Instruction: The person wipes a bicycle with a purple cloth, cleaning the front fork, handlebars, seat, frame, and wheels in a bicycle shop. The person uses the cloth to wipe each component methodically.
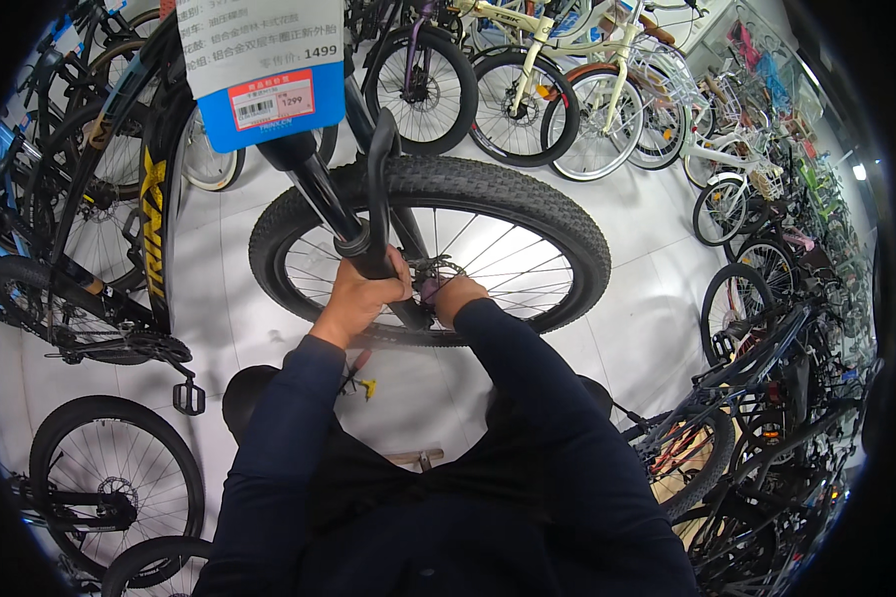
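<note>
Head-worn fisheye view, facing down, near the fingers (399,271)

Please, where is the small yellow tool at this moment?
In the head view, the yellow tool lies on the floor left of centre, right of the left sleeve, lower in the picture than the wheel.

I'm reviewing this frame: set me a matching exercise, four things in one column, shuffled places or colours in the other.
1. left hand
2. right hand
3. tag
4. tyre

A. white and blue
B. close by the disc
C. black, knobbly
D. around the fork leg

Pairs: 1-D, 2-B, 3-A, 4-C
</note>
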`<state>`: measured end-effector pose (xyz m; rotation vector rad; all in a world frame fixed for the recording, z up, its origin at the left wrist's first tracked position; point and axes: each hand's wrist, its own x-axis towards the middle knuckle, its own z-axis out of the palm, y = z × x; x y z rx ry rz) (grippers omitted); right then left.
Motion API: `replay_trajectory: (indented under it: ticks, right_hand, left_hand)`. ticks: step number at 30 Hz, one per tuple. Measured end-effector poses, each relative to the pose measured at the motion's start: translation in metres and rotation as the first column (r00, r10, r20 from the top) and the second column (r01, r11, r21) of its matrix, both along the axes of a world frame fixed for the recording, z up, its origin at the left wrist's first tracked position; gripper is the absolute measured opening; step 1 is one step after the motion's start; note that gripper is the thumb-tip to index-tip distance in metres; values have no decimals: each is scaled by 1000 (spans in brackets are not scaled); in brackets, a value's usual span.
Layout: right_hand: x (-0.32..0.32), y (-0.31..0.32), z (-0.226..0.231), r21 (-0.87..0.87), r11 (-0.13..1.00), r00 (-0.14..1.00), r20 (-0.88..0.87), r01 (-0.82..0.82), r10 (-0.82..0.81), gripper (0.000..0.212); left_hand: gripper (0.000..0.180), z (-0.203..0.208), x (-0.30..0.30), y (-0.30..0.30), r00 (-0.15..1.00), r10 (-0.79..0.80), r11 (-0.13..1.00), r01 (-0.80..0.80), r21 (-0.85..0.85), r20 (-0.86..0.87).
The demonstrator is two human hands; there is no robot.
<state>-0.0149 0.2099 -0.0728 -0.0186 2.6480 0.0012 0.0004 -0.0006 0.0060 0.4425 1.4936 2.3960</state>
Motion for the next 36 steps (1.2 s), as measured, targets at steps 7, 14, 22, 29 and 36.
replay_trajectory:
  ticks: [7,14,22,29,36]
  right_hand:
    - [0,8,16,-8,901,899,58,-434,434,36]
    - [9,18,19,-789,591,986,147,167,-83,49]
    - [7,7,47,-670,664,926,368,332,-91,33]
    - [-8,8,36,13,922,917,107,-388,384,35]
    - [15,20,36,6,970,938,-256,-242,236,13]
  left_hand:
    - [26,-1,-1,0,1000,7,1000,-7,-8,-7]
    - [26,-2,-4,0,999,6,1000,-7,-21,-39]
    - [23,-4,-1,2,999,33,999,-33,-28,8]
    - [22,-3,-2,2,999,38,999,-38,-10,0]
    - [24,3,-1,1,1000,18,1000,-17,-10,20]
